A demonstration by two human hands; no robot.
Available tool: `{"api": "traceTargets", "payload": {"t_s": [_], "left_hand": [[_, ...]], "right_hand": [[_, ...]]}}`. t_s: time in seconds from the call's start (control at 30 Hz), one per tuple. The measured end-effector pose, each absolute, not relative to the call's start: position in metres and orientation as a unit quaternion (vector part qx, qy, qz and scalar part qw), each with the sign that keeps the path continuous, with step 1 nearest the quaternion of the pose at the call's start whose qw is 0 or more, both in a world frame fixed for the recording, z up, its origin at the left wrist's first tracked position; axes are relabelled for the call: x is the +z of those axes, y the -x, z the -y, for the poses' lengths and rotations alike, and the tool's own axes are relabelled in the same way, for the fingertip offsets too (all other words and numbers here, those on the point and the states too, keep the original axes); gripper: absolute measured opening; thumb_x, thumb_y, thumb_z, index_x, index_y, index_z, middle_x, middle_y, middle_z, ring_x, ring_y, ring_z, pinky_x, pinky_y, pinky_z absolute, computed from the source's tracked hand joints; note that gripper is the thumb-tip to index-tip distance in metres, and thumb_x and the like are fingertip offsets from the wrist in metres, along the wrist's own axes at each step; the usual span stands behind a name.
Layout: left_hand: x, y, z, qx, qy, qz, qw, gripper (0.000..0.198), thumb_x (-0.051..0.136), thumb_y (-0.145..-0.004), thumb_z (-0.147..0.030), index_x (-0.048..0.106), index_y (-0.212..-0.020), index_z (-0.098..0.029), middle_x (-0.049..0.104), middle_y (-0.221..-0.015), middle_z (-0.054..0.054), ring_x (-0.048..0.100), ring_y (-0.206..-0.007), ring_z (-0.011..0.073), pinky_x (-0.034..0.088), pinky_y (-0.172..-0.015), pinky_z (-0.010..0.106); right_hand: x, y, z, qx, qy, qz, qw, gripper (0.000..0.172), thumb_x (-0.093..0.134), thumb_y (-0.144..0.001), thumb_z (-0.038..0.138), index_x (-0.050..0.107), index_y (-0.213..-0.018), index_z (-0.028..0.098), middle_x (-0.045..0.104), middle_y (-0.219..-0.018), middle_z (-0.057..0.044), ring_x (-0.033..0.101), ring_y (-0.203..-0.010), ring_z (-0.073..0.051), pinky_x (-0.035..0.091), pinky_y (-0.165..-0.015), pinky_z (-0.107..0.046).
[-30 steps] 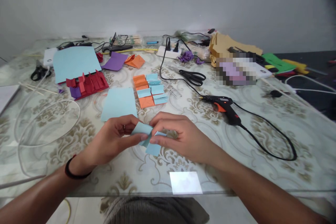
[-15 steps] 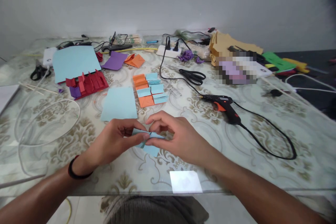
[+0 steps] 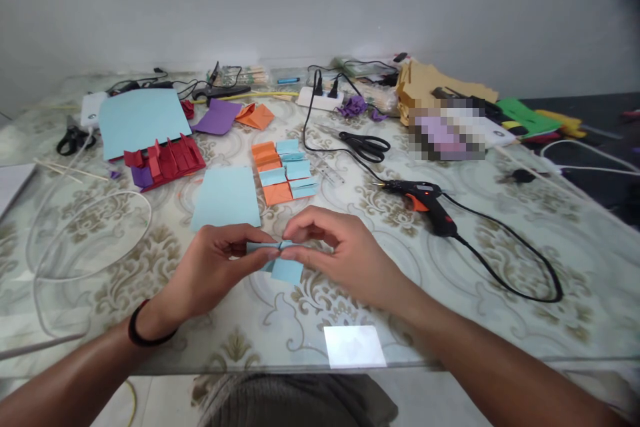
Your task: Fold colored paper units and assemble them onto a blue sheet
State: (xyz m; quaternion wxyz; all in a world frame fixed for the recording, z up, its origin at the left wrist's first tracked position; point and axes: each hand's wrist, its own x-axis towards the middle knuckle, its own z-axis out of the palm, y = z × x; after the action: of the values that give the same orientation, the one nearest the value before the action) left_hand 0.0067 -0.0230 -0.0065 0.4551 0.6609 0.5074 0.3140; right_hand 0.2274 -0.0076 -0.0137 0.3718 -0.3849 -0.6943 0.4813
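Between my two hands is a small folded piece of light blue paper [image 3: 287, 271], held just above the table near its front. My left hand [image 3: 220, 267] pinches its left side between thumb and fingers. The thumb and fingertips of my right hand [image 3: 333, 247] are closed on its upper right part, close to my left thumb. One flap of the paper hangs below the fingertips. Behind my hands lies a flat light blue sheet [image 3: 227, 197]. Beside that sheet sit folded orange and blue paper pieces [image 3: 277, 193], arranged in two columns.
To the right rests a black hot glue gun [image 3: 425, 200] with a looping cord, near black-handled scissors [image 3: 367, 145]. A white power strip [image 3: 320, 99] stands behind. Folded red paper pieces [image 3: 175, 161] and a larger blue sheet [image 3: 145, 120] lie at left, near a white cable [image 3: 95, 275].
My hands have come slightly closer together on the blue paper. My right fingers have lowered onto its upper edge, and the right-hand flap has turned upward.
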Motion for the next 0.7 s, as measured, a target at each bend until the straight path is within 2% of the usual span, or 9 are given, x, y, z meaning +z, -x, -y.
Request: {"api": "traceTargets", "payload": {"t_s": [0.13, 0.2, 0.37, 0.53, 0.7], "left_hand": [[-0.0057, -0.0076, 0.0228, 0.324, -0.655, -0.513, 0.451, 0.017, 0.078, -0.088, -0.035, 0.085, -0.091, -0.019, 0.062, -0.057, -0.003, 0.038, -0.048, 0.0079, 0.028, -0.045, 0.022], [-0.0066, -0.0079, 0.0233, 0.317, -0.653, -0.516, 0.456, 0.019, 0.077, -0.088, -0.036, 0.085, -0.091, -0.019, 0.058, -0.054, -0.004, 0.035, -0.048, 0.0078, 0.025, -0.044, 0.022], [-0.0085, -0.0076, 0.0251, 0.294, -0.653, -0.52, 0.466, 0.022, 0.074, -0.091, -0.039, 0.084, -0.091, -0.019, 0.056, -0.055, -0.004, 0.033, -0.049, 0.008, 0.023, -0.044, 0.022], [-0.0094, -0.0078, 0.0248, 0.293, -0.657, -0.512, 0.469, 0.019, 0.073, -0.092, -0.036, 0.084, -0.093, -0.02, 0.069, -0.065, -0.002, 0.043, -0.053, 0.0082, 0.031, -0.048, 0.021], [-0.0075, -0.0074, 0.0255, 0.32, -0.661, -0.509, 0.449, 0.014, 0.074, -0.089, -0.03, 0.084, -0.092, -0.02, 0.079, -0.078, 0.002, 0.061, -0.063, 0.0119, 0.045, -0.058, 0.021]], "right_hand": [[-0.0137, -0.2277, 0.0057, 0.47, 0.378, 0.688, 0.403, 0.009, 0.08, -0.09, 0.028, 0.076, -0.084, 0.021, 0.074, -0.085, -0.002, 0.067, -0.077, -0.015, 0.053, -0.067, -0.027], [-0.0141, -0.2277, 0.0059, 0.438, 0.373, 0.706, 0.414, 0.005, 0.081, -0.088, 0.021, 0.079, -0.084, 0.021, 0.075, -0.083, -0.002, 0.068, -0.077, -0.015, 0.053, -0.067, -0.026], [-0.0148, -0.2277, 0.0062, 0.397, 0.353, 0.738, 0.416, 0.009, 0.08, -0.089, 0.014, 0.081, -0.085, 0.022, 0.077, -0.084, -0.001, 0.071, -0.077, -0.014, 0.055, -0.07, -0.026], [-0.0163, -0.2247, 0.0079, 0.407, 0.379, 0.722, 0.412, 0.007, 0.082, -0.086, 0.016, 0.079, -0.084, 0.023, 0.077, -0.082, 0.0, 0.07, -0.076, -0.015, 0.054, -0.07, -0.027], [-0.0176, -0.2216, 0.0112, 0.495, 0.412, 0.655, 0.395, 0.014, 0.083, -0.084, 0.029, 0.077, -0.094, 0.023, 0.077, -0.086, -0.001, 0.07, -0.078, -0.016, 0.056, -0.07, -0.027]]}}
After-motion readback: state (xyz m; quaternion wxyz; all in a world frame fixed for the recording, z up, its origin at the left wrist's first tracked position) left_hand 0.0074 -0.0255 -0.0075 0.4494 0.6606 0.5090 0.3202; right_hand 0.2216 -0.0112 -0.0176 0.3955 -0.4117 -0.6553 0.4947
